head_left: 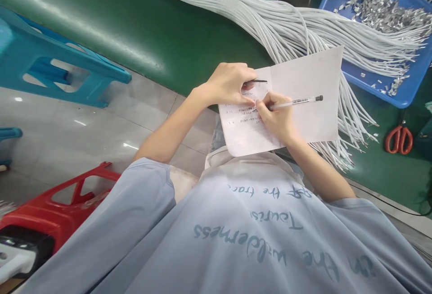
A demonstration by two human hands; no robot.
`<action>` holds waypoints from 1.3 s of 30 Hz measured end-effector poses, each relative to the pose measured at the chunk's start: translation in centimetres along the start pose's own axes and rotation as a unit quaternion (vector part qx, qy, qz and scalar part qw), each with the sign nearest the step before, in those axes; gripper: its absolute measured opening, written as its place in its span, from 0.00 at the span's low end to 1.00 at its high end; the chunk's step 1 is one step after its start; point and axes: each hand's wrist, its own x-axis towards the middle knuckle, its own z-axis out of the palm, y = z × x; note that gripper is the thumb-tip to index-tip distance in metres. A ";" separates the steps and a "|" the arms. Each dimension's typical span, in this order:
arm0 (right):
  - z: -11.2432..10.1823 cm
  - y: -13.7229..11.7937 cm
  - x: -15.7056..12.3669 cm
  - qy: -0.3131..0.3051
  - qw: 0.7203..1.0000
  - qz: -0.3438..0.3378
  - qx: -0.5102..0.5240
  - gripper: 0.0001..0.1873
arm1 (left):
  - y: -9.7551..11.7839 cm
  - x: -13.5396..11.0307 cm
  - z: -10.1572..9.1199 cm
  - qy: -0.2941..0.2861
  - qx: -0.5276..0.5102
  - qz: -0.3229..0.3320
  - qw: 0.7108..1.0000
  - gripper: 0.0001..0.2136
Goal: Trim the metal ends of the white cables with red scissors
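Observation:
An open notebook (307, 78) lies in front of me, with rows of handwriting on its left page and a blank right page. My right hand (278, 116) grips a clear-barrelled pen (297, 101), its tip down at the written lines. On the left page rests my left hand (231, 83), fingers curled around a thin black piece (258, 81) that looks like a pen cap. Its thumb reaches close to the right fingertips. Part of the black piece is hidden by the fingers.
A thick bundle of white cables (249, 10) crosses the green table (118, 37) behind the notebook. Its ends reach over a blue tray (401, 100) of small metal pieces. Red-handled scissors (398, 140) lie at right. Blue (67, 73) and red (64, 208) stools stand at left.

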 end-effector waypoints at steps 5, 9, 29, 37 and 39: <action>0.6 -0.3 0.2 -0.032 0.997 0.061 0.021 0.14 | 0.3 -0.1 -1.5 -0.025 0.036 0.001 0.999 0.12; 1.6 -0.2 0.9 -0.027 0.999 0.018 -0.009 0.13 | -0.5 -0.7 -2.0 -0.050 0.038 -0.023 0.998 0.13; 0.4 -0.4 0.3 -0.027 0.999 0.006 0.032 0.12 | 0.6 -0.5 -1.9 -0.053 0.044 -0.009 0.998 0.12; -0.3 -0.6 -0.1 -0.007 1.000 0.000 -0.013 0.14 | 0.2 -0.3 -0.1 0.004 0.006 0.006 1.000 0.14; -0.4 -0.8 -0.1 -0.003 1.000 -0.003 -0.017 0.14 | 0.4 -0.2 -0.3 0.004 0.000 0.004 1.000 0.14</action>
